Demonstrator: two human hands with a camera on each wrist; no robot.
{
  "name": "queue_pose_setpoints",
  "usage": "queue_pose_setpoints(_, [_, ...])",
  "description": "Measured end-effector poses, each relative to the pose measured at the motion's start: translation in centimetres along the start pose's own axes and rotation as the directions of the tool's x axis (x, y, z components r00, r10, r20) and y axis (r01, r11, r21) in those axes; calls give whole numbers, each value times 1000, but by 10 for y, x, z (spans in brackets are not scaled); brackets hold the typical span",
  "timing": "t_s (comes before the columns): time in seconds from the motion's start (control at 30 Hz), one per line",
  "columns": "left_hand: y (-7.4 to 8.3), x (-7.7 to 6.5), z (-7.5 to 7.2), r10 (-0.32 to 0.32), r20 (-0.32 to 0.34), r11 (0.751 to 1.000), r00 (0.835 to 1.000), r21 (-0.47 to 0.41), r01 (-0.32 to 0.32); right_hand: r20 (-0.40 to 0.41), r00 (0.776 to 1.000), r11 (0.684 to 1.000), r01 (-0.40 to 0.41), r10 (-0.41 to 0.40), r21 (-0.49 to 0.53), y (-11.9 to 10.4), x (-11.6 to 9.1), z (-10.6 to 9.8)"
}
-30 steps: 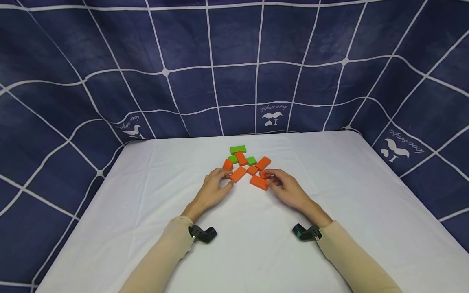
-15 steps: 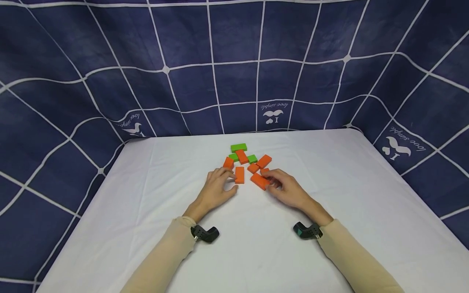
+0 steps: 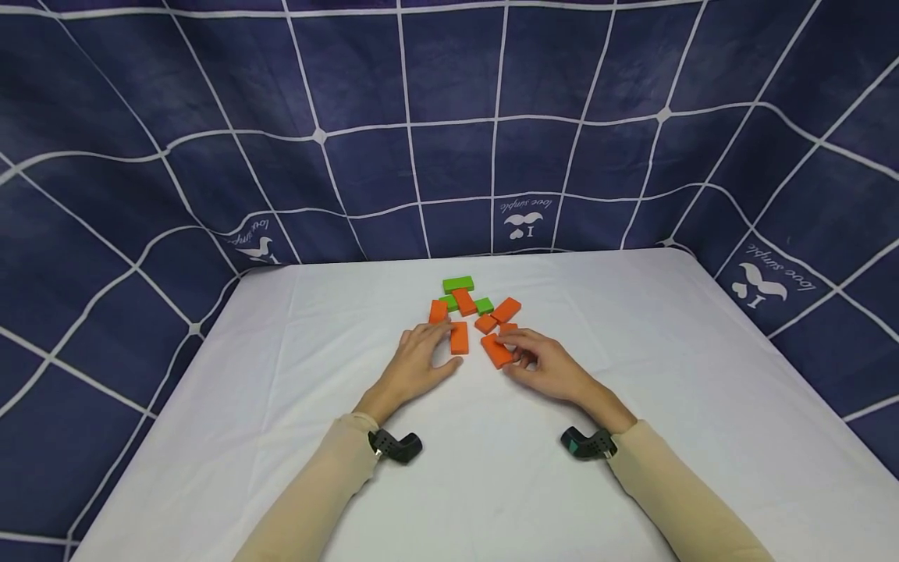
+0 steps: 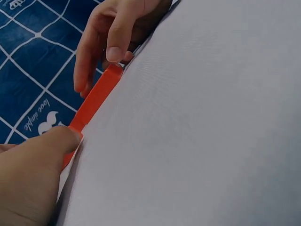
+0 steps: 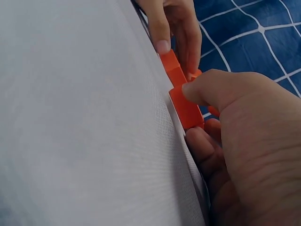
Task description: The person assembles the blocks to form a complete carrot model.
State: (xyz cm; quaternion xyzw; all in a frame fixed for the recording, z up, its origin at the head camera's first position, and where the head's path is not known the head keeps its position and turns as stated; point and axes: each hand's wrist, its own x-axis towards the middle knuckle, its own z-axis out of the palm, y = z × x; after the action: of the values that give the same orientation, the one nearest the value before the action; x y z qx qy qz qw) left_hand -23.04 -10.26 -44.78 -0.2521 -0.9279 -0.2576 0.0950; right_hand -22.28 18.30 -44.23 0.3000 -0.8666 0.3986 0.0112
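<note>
In the head view my left hand (image 3: 414, 365) lies beside an upright-pointing orange block (image 3: 460, 339). Its fingers reach fairly straight to the block's upper left edge, and its thumb is right at the near end. My right hand (image 3: 546, 365) pinches a slanted orange block (image 3: 497, 351), with a finger over its far part and the thumb by its near right corner. That block (image 5: 186, 109) shows between thumb and fingers in the right wrist view. Another orange block (image 3: 509, 328) is partly hidden behind the right hand. One more orange block (image 3: 438, 311) lies just beyond the left fingers.
Farther back lie a long green block (image 3: 458, 285), two small green blocks (image 3: 484, 306), and an orange block (image 3: 463, 301) between them. A small orange block (image 3: 485, 322) and a longer orange block (image 3: 506, 310) lie right of centre. White cloth (image 3: 477, 468) covers the table; a blue checked curtain (image 3: 449, 156) surrounds it.
The block by my left hand has turned from slanted to pointing straight away. The block at my right hand has turned slightly steeper. The left fingers have moved a little forward and right.
</note>
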Motion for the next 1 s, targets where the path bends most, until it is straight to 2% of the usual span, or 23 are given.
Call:
queue_pose_setpoints(0.27, [-1,8,3,-41,0,999,999,-13,41,27,1000,1000,16,-16,-15,-1,7,0])
queue_pose_setpoints(0.5, [-3,8,0,-58,19,998,998,-27,59,63,998,1000,-12,13,-27,-1,13,-1])
queue_pose_setpoints(0.77, [-8,-10,-16,-58,33,998,998,-35,59,100,994,999,-34,35,-9,-3,16,-1])
queue_pose_setpoints(1.0, [-15,-27,-26,-67,64,995,996,-68,72,80,995,998,-58,59,-15,-5,18,-1])
